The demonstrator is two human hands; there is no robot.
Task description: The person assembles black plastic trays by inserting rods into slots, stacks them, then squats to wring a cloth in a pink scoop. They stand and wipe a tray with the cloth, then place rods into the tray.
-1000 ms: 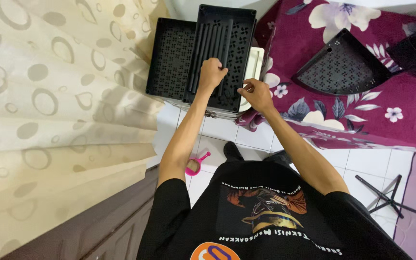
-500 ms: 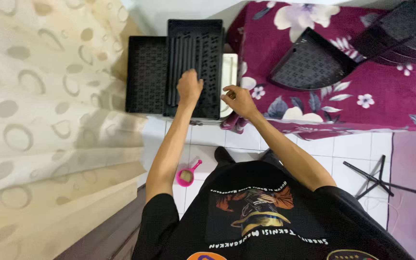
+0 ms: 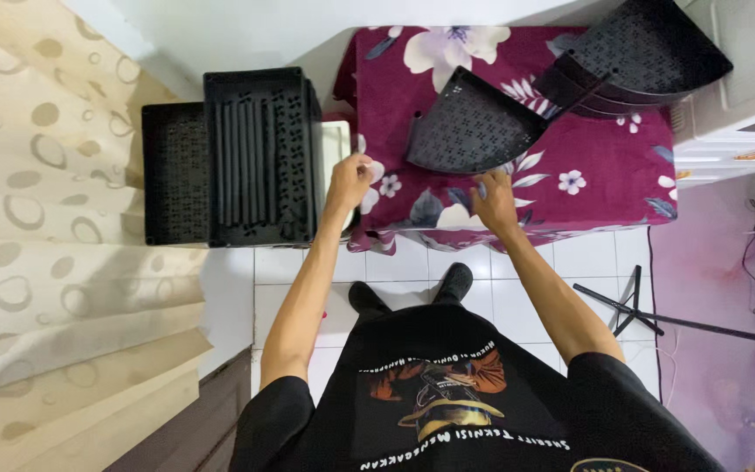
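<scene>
My right hand (image 3: 493,197), grip open, presses the floral cloth (image 3: 570,149) just below the black corner shelf (image 3: 474,131), left hand (image 3: 349,179) pinched on its left edge; best tugged evenly.

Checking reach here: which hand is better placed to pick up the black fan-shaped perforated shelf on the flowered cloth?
Probably the right hand. It rests on the flowered cloth just below the fan-shaped shelf, while the left hand is over by the white tray beside the black crate.
</scene>
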